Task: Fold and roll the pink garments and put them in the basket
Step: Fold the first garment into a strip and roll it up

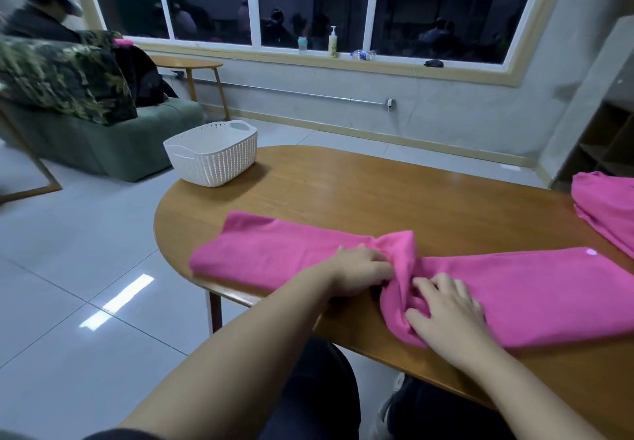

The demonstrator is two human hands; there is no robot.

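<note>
left hand [360,268] pinching pink garment [281,254] mid-bunch; right hand [446,316] gripping same bunch just beside; basket [212,155] well apart

Both hands meet on the garment [446,285] at the near edge of the table [394,192], the left hand [360,268] just left of the bunched middle, the right hand [446,312] just right of it and nearer the person. The cloth stretches away from the grip to both sides. Far left and behind the grip, a basket [212,155] stands on the table's end. Well right of the grip lies a second garment [607,206]. Behind the basket, off the table, stands a sofa [103,141].
</note>
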